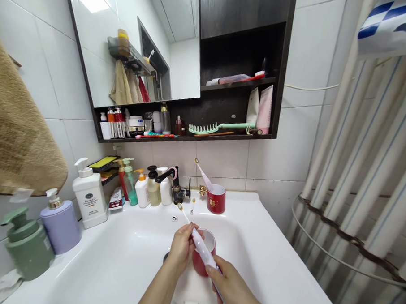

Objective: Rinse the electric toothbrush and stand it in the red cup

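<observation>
Over the sink, my right hand [231,278] is closed around the lower handle of a pale pink electric toothbrush [203,247]. The fingers of my left hand [183,243] pinch the same toothbrush near where its brush head [183,211] joins the handle. The toothbrush slants up and to the left. Beneath my hands, a red cup [201,264] stands in the basin, partly hidden. On the back ledge, another red cup [216,202] with gold markings has a second pale toothbrush [205,176] leaning in it. A small loose brush head [192,207] lies beside the faucet.
A black faucet [179,191] rises behind the white basin [117,260]. Several pump bottles line the left ledge, among them a lavender bottle [61,226] and a green bottle [28,249]. A dark mirror cabinet [282,83] hangs above; pipes [356,176] run along the right.
</observation>
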Motion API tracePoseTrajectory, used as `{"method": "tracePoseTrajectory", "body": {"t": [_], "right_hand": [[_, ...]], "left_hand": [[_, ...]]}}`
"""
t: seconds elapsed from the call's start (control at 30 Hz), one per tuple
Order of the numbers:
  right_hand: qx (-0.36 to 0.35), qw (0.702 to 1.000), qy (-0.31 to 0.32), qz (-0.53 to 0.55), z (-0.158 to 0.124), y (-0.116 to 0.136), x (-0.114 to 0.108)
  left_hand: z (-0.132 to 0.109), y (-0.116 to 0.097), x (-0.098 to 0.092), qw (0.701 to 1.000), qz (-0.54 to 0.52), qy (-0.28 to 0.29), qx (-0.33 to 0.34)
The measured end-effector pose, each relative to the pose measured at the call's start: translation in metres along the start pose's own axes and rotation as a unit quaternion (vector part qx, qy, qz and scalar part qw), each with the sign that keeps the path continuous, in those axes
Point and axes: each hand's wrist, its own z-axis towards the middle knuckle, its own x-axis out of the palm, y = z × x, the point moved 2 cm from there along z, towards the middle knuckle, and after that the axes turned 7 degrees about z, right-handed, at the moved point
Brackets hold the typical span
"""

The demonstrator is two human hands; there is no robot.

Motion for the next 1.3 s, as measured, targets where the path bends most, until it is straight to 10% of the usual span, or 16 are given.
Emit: {"method": "tracePoseTrajectory", "body": {"t": [1.3], "right_hand": [[0.042,0.997,0.054,0.040,-0.0010,-0.0030,0.0058]], "left_hand": [[0.0004,0.0000,-0.0017,0.999,0.003,-0.031,-0.035]]}}
